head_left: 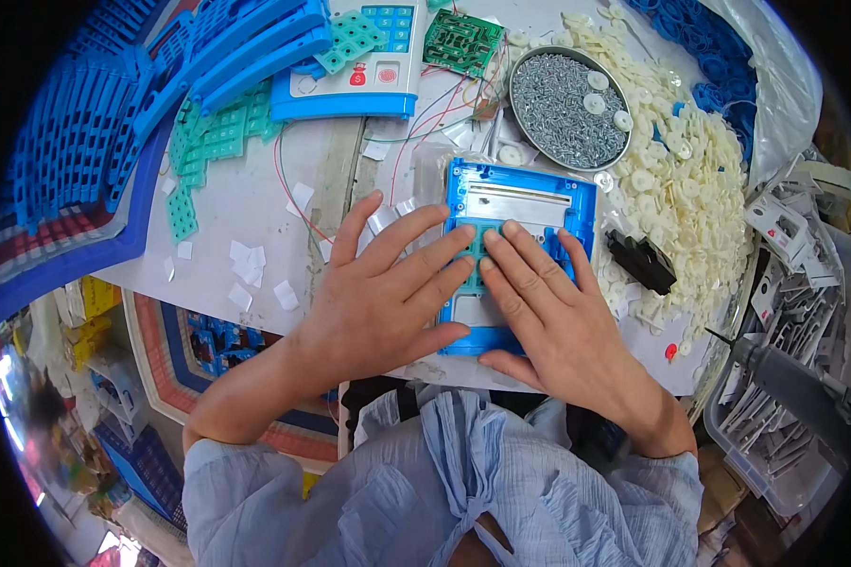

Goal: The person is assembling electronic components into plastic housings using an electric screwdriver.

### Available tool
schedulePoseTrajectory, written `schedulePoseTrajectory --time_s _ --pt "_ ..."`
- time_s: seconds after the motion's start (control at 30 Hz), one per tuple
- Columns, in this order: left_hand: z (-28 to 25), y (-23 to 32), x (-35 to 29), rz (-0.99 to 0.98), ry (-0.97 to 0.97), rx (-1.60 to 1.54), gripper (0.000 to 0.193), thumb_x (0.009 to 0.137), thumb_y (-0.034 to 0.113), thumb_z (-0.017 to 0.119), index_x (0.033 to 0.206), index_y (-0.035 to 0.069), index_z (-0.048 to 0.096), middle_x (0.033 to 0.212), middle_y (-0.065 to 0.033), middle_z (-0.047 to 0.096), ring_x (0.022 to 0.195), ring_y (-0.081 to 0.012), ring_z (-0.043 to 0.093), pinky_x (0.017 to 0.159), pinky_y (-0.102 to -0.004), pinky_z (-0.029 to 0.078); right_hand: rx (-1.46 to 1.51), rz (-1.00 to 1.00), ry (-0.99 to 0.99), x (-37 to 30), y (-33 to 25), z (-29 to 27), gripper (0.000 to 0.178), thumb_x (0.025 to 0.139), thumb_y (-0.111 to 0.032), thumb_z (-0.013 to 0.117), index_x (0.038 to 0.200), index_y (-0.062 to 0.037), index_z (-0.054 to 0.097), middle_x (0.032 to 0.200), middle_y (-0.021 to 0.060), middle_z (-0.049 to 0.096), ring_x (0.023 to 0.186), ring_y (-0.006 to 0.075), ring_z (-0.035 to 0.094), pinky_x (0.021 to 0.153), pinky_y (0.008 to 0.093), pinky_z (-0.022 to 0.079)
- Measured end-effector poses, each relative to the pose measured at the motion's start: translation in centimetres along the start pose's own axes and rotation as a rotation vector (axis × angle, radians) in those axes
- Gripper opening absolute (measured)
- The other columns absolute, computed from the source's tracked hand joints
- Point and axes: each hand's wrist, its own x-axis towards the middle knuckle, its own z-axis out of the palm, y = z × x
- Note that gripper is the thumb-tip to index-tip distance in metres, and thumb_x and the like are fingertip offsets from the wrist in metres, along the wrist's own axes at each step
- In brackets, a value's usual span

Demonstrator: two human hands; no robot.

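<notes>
A blue plastic housing panel (465,178) lies inner side up in front of me, with a white plate set inside it. On its middle rests a teal rubber keypad (477,242), partly covered by my fingers. My left hand (373,288) reaches in from the left, its fingers spread and their tips on the keypad's left side. My right hand (563,317) lies over the panel's right half, fingers stretched out, the tips touching the keypad's right side. Neither hand grips anything. Just right of the panel is a small black plastic part (641,262).
Beyond the panel stands a round metal bowl (512,94) of screws, beside heaped cream plastic discs (695,217). Blue frames (76,123), teal keypads (213,132), a blue-white housing (345,104) and a green circuit board (463,42) with wires lie behind. A power screwdriver (794,383) is at right.
</notes>
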Motion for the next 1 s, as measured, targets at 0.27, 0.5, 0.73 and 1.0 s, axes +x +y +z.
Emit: schedulePoseTrajectory --time_s 0.27,0.5,0.73,1.0 --pt "-0.9 -0.3 0.1 0.06 -0.134 0.062 0.062 0.086 0.052 0.072 0.133 0.013 0.065 0.149 -0.0065 0.056 0.14 -0.0296 0.049 0.12 -0.0628 0.02 -0.061 -0.016 -0.096 -0.2 0.2 -0.5 0.092 0.077 -0.045 0.078 0.148 0.0046 0.046 0.162 0.0205 0.037 0.154 0.0335 0.031 0.117 0.0689 0.024" --pt "-1.6 -1.2 0.0 0.078 -0.162 0.045 0.072 0.084 0.055 0.071 0.142 0.015 0.058 0.154 -0.0059 0.052 0.145 -0.0312 0.044 0.121 -0.0636 0.017 -0.049 0.008 -0.132 -0.3 0.0 -1.2 0.099 0.079 -0.054 0.074 0.153 0.0027 0.04 0.164 0.0203 0.033 0.156 0.0359 0.027 0.119 0.0709 0.017" --pt "-2.5 -2.2 1.0 0.174 -0.228 0.081 0.069 0.083 0.059 0.069 0.137 0.017 0.061 0.152 -0.0052 0.053 0.146 -0.0295 0.045 0.121 -0.0655 0.017 -0.036 0.065 -0.162 -0.3 -0.2 -1.6 0.1 0.08 -0.055 0.074 0.153 0.0016 0.039 0.165 0.021 0.031 0.156 0.0385 0.023 0.119 0.0706 0.014" --pt "-2.9 -2.6 0.8 0.242 -0.252 0.051 0.06 0.077 0.057 0.076 0.123 0.02 0.068 0.148 -0.0038 0.057 0.143 -0.0294 0.048 0.121 -0.0664 0.021 -0.016 0.049 -0.183 -1.6 -0.2 -1.5 0.095 0.081 -0.055 0.075 0.153 -0.0042 0.041 0.165 0.0191 0.031 0.155 0.0445 0.022 0.119 0.0717 0.014"
